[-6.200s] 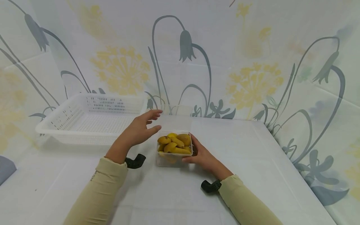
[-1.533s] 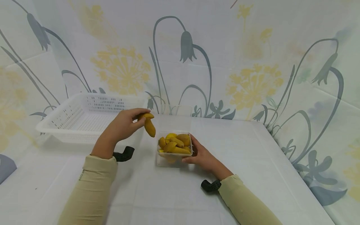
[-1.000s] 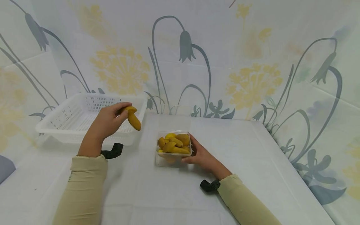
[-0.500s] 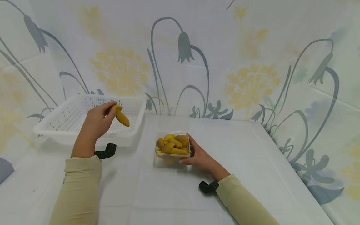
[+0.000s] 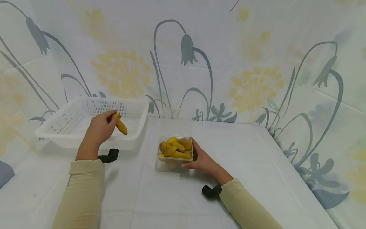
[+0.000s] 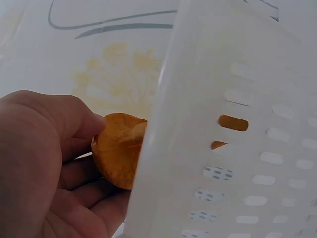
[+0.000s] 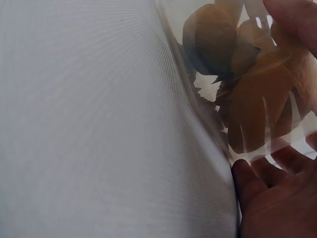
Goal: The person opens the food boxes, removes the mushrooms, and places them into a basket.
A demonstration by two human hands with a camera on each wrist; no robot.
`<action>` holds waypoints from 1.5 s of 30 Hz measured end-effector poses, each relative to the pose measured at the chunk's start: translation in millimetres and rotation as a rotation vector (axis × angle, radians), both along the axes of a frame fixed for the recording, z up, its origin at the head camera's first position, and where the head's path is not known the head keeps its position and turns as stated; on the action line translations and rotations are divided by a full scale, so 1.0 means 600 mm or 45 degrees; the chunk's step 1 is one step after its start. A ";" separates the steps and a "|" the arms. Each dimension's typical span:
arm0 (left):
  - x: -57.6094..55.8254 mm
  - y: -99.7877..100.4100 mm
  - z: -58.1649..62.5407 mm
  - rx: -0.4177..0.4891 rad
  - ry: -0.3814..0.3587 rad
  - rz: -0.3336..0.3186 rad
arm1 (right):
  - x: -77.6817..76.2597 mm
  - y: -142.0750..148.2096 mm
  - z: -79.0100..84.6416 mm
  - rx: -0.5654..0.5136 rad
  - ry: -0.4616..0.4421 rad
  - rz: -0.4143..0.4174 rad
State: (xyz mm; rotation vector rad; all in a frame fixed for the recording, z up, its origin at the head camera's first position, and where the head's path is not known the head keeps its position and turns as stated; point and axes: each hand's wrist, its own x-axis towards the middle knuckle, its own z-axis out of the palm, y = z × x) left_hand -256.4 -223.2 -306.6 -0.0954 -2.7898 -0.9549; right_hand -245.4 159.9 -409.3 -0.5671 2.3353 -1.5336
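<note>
My left hand point(image 5: 99, 128) pinches a yellow mushroom point(image 5: 122, 128) over the near right part of the white perforated basket point(image 5: 54, 136). In the left wrist view, thumb and fingers hold the mushroom's orange-yellow cap point(image 6: 115, 157); the basket wall point(image 6: 171, 114) covers part of it. My right hand point(image 5: 203, 163) grips the right side of a clear plastic box point(image 5: 167, 167) on the table. Several yellow mushrooms point(image 5: 178, 154) fill the box up to near its rim. The right wrist view shows fingers point(image 7: 250, 186) against the see-through box wall, with mushrooms behind it.
The box's transparent lid point(image 5: 175, 125) stands raised at its back. A patterned cloth wall point(image 5: 214, 47) rises behind the white table point(image 5: 163, 197). At the left edge lies part of a grey-blue object point(image 5: 5, 174).
My left hand, at first empty beside the box, has come to hold a mushroom and moved it left to the basket, lowering slightly in the last half second. The right hand stays on the box.
</note>
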 end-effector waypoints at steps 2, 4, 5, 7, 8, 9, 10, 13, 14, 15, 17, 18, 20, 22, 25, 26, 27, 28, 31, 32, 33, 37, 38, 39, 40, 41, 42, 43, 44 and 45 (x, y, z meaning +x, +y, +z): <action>-0.001 0.000 -0.002 -0.013 -0.013 -0.003 | 0.000 0.001 -0.001 -0.004 0.006 -0.001; -0.003 -0.001 -0.005 -0.033 -0.023 -0.005 | 0.000 0.001 -0.002 -0.008 0.008 -0.005; -0.004 -0.001 -0.006 -0.040 -0.027 -0.007 | 0.001 0.002 -0.002 -0.008 0.009 -0.005; -0.006 -0.002 -0.008 -0.056 -0.044 -0.013 | 0.001 0.002 -0.002 -0.005 0.016 -0.005; -0.007 -0.003 -0.009 -0.064 -0.055 -0.018 | 0.001 0.003 -0.002 -0.005 0.016 -0.007; -0.009 -0.003 -0.010 -0.072 -0.065 -0.023 | 0.002 0.003 -0.001 -0.001 0.018 -0.006; -0.010 -0.003 -0.010 -0.081 -0.077 -0.028 | 0.002 0.003 0.000 0.003 0.018 -0.004; -0.014 -0.004 -0.012 -0.111 -0.109 -0.045 | 0.001 0.003 0.001 0.011 0.020 -0.002; -0.015 -0.004 -0.012 -0.121 -0.121 -0.053 | 0.002 0.004 0.001 0.015 0.019 -0.004; -0.016 -0.004 -0.012 -0.131 -0.130 -0.060 | 0.002 0.004 0.001 0.020 0.019 -0.005; -0.018 -0.003 -0.012 -0.154 -0.146 -0.072 | 0.002 0.004 0.000 0.021 0.020 -0.010; -0.018 -0.003 -0.012 -0.164 -0.156 -0.078 | 0.002 0.004 0.000 0.022 0.023 -0.013; -0.019 -0.002 -0.012 -0.191 -0.171 -0.094 | 0.003 0.003 0.000 0.025 0.027 -0.018; -0.021 0.000 -0.012 -0.225 -0.181 -0.104 | 0.002 0.003 0.000 0.031 0.032 -0.022; -0.022 0.001 -0.014 -0.272 -0.201 -0.123 | 0.002 0.003 0.000 0.040 0.031 -0.028; -0.023 0.002 -0.014 -0.283 -0.203 -0.125 | 0.002 0.003 0.000 0.042 0.034 -0.030; -0.022 0.002 -0.014 -0.294 -0.206 -0.128 | 0.002 0.003 0.000 0.046 0.030 -0.032; -0.022 0.002 -0.014 -0.302 -0.212 -0.131 | 0.002 0.002 0.000 0.047 0.031 -0.032; -0.020 0.003 -0.013 -0.311 -0.224 -0.134 | 0.002 0.002 0.002 0.049 0.025 -0.035; -0.019 0.003 -0.012 -0.311 -0.230 -0.134 | 0.002 0.002 0.002 0.052 0.023 -0.037; -0.018 0.003 -0.012 -0.312 -0.238 -0.135 | 0.002 0.002 0.002 0.052 0.020 -0.039; -0.017 0.003 -0.012 -0.321 -0.249 -0.130 | 0.002 0.002 0.001 0.052 0.010 -0.043; -0.017 0.003 -0.012 -0.324 -0.248 -0.129 | 0.002 0.001 0.001 0.054 0.011 -0.044; -0.018 0.003 -0.013 -0.335 -0.247 -0.127 | 0.002 0.001 0.000 0.054 0.013 -0.043; -0.019 0.003 -0.013 -0.341 -0.246 -0.120 | 0.002 0.001 0.001 0.055 0.014 -0.042; -0.020 0.002 -0.013 -0.348 -0.246 -0.115 | 0.003 0.001 0.001 0.052 0.022 -0.038; -0.020 0.003 -0.013 -0.353 -0.244 -0.111 | 0.003 0.001 0.001 0.055 0.023 -0.039; -0.020 0.003 -0.012 -0.356 -0.240 -0.110 | 0.002 0.001 0.001 0.057 0.025 -0.040; -0.020 0.004 -0.010 -0.354 -0.234 -0.110 | 0.003 0.001 0.001 0.061 0.026 -0.042; -0.019 0.005 -0.009 -0.351 -0.227 -0.107 | 0.002 0.001 0.001 0.062 0.029 -0.042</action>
